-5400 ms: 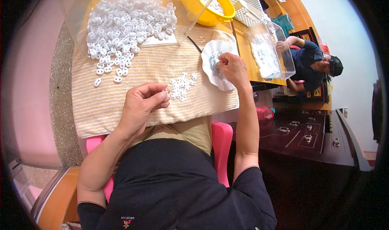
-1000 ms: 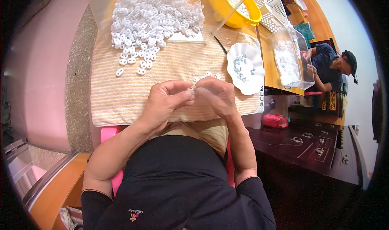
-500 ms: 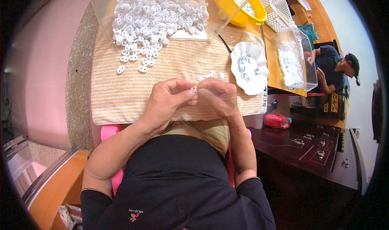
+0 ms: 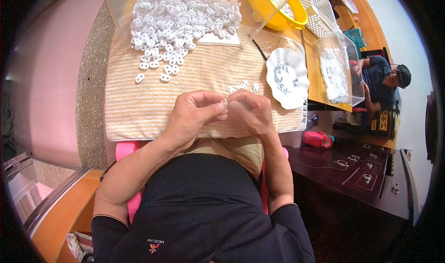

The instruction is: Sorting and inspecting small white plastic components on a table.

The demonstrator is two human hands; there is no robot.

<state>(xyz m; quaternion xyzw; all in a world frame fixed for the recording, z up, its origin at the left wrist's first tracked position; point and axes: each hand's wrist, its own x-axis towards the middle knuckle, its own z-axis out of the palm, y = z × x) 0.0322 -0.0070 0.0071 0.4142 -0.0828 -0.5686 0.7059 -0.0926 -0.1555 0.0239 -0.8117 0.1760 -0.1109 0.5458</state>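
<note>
A small white plastic piece (image 4: 225, 102) is pinched between the thumb and forefinger of my left hand (image 4: 192, 114), above the striped towel. Close against its other side, my right hand (image 4: 254, 111) has its fingers curled together; its thumb is smeared, and whatever the fingertips hold is hidden. Just beyond my fingertips lie several small white two-holed pieces (image 4: 243, 84). To their right stands a white wavy-rimmed dish (image 4: 300, 88) with small grey and white parts in it.
A big heap of white two-holed oval pieces (image 4: 176, 22) spills from a clear box onto the striped towel (image 4: 134, 105). A dark thin rod (image 4: 259, 49), a yellow basin (image 4: 300, 21), a perforated white basket (image 4: 320, 8) and a clear bin (image 4: 358, 94) stand or lie rightward. Another person (image 4: 382, 78) sits at far right.
My hands stay together at almost the same spot, with the left still pinching the small piece. The scene has shifted slightly in view. The other person's head has moved a little.
</note>
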